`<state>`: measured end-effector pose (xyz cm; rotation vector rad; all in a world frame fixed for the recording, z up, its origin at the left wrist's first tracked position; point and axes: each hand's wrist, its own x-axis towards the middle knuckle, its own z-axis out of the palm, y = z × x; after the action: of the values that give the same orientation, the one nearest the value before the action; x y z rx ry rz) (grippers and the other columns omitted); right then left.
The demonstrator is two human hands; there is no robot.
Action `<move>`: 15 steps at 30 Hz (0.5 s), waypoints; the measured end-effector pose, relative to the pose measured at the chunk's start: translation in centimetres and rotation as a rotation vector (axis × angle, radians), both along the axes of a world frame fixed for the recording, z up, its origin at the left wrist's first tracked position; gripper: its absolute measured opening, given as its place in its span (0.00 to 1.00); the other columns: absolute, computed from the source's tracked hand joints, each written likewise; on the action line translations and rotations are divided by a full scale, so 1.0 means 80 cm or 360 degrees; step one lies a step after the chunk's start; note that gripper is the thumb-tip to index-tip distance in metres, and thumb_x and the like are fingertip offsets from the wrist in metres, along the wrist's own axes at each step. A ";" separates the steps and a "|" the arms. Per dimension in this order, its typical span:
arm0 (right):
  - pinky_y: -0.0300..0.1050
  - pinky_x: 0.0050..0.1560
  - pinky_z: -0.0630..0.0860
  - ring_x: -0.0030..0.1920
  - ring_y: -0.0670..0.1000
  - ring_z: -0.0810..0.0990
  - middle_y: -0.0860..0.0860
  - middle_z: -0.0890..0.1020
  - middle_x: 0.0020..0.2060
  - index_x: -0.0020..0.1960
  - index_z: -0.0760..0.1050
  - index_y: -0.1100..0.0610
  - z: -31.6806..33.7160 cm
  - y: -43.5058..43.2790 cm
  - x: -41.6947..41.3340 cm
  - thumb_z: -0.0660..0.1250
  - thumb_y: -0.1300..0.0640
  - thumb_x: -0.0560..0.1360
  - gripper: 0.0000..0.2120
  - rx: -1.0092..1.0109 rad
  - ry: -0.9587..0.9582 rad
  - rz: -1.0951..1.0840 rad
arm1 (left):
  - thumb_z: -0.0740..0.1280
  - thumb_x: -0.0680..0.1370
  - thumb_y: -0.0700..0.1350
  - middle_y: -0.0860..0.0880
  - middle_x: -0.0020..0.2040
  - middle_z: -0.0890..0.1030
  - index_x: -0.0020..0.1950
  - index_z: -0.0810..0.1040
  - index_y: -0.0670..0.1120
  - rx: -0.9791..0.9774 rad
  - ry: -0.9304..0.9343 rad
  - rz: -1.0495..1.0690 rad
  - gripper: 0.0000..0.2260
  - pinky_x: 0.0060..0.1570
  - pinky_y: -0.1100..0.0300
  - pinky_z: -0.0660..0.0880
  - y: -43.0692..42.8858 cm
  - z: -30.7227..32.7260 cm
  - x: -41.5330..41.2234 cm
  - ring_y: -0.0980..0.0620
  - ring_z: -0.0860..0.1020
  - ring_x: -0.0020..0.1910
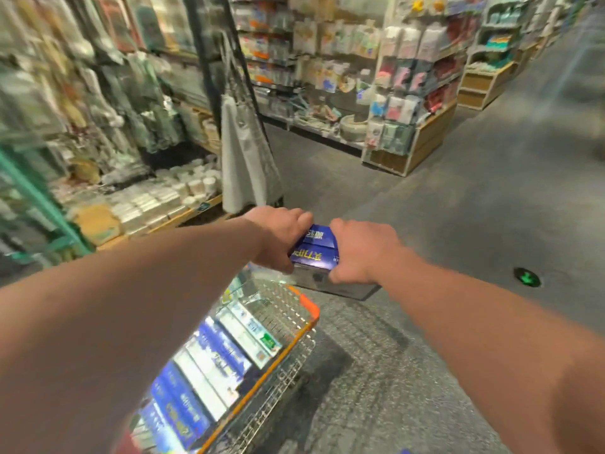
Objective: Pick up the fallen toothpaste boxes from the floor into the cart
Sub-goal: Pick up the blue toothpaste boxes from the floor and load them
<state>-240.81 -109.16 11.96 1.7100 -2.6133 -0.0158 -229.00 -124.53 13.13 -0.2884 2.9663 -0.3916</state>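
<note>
In the head view, both bare arms reach forward and the two hands grasp one stack of blue and pale rectangular cardboard toothpaste boxes (316, 252) between them. The left hand (282, 238) curls its fingers over the stack's left end, and the right hand (359, 253) clamps the right end, thumb side towards the person. The top box is deep blue with yellow lettering. A paler grey-white box shows beneath it, jutting out under the right hand. The stack sits just past the far orange corner of the silver wire shopping cart with orange rim (306, 326); whether it hangs over the basket or just beyond it cannot be told. The cart lies below and nearer than the left hand, under the left forearm, and it holds a row of blue and white toothpaste cartons (214, 363) lying side by side. Under and to the right of the right hand spreads the grey speckled floor (458, 208), with a round green arrow floor marker (527, 277) well off to the right. Beyond the left hand hangs a pale grey fabric apron (244, 152). To its left are blurred shelves of packaged housewares (137, 191), and far ahead stand wooden-based shelving units of pastel packets (412, 93).
</note>
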 end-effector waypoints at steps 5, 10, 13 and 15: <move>0.50 0.46 0.72 0.54 0.58 0.82 0.52 0.81 0.52 0.56 0.66 0.52 -0.070 -0.125 0.086 0.69 0.45 0.71 0.20 0.0131 -0.0197 0.0026 | 0.74 0.67 0.59 0.49 0.58 0.75 0.63 0.66 0.49 0.0009 -0.0211 0.0074 0.31 0.49 0.56 0.71 -0.117 -0.064 0.082 0.46 0.78 0.57; 0.50 0.53 0.74 0.59 0.59 0.81 0.55 0.80 0.59 0.64 0.66 0.56 -0.148 -0.205 0.087 0.59 0.57 0.80 0.13 0.0196 -0.0183 0.0006 | 0.71 0.70 0.57 0.50 0.57 0.76 0.64 0.66 0.52 0.0122 -0.0233 0.0131 0.26 0.57 0.49 0.76 -0.193 -0.144 0.080 0.46 0.78 0.57; 0.51 0.53 0.74 0.60 0.60 0.80 0.58 0.79 0.61 0.66 0.65 0.59 -0.207 -0.247 0.072 0.53 0.59 0.83 0.13 0.0288 -0.0320 -0.0038 | 0.71 0.72 0.54 0.51 0.59 0.76 0.65 0.67 0.52 0.0124 -0.0220 0.0080 0.25 0.65 0.49 0.71 -0.231 -0.192 0.064 0.48 0.77 0.59; 0.53 0.50 0.74 0.57 0.59 0.80 0.56 0.79 0.59 0.63 0.64 0.57 -0.249 -0.267 0.068 0.57 0.54 0.82 0.12 0.0312 -0.0404 -0.0085 | 0.70 0.73 0.53 0.51 0.60 0.76 0.66 0.67 0.52 0.0126 -0.0253 0.0048 0.23 0.68 0.51 0.67 -0.253 -0.223 0.052 0.48 0.76 0.61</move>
<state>-235.34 -130.52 -7.98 1.8099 -2.9285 -0.0616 -224.84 -144.74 -4.73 -0.2788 2.8103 -0.2791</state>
